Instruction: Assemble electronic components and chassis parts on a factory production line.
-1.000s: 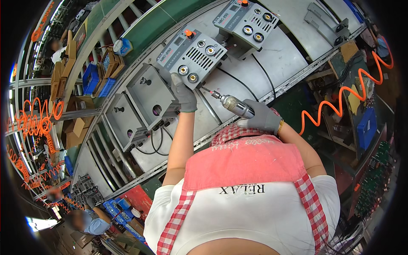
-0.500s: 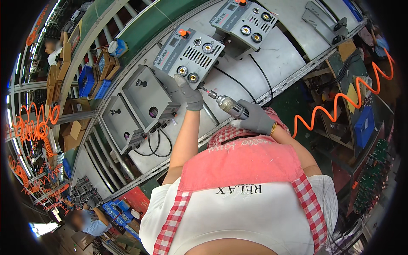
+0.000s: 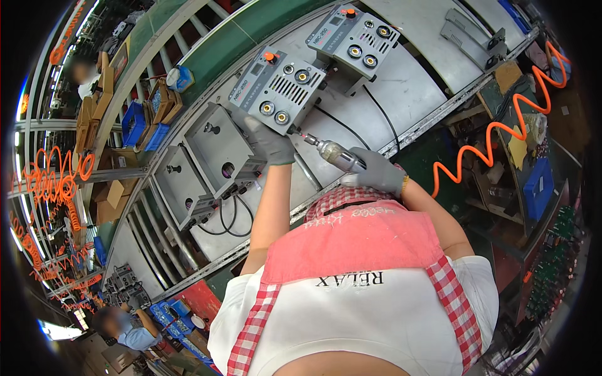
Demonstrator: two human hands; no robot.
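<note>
Grey box-shaped metal unit with an orange knob and brass-centred round sockets (image 3: 279, 91): located at the upper middle of the frame, on the pale grey metal work surface (image 3: 407, 94). A second unit of the same type (image 3: 354, 41) stands to its upper right; a shallow grey metal tray with a round hole (image 3: 207, 150) lies to its lower left.

I have the grey-gloved left hand (image 3: 269, 141) against the unit's lower-left edge; its fingers are partly hidden, so I cannot tell how far they close. The grey-gloved right hand (image 3: 379, 172) is wrapped firmly around a silver cylindrical power driver (image 3: 342, 156), bit toward the unit's lower corner. I cannot confirm bit contact.

Step in hand, by my judgement: driver work at that corner. Next move calls for bit alignment, axial pressure and left-hand bracing.
</note>
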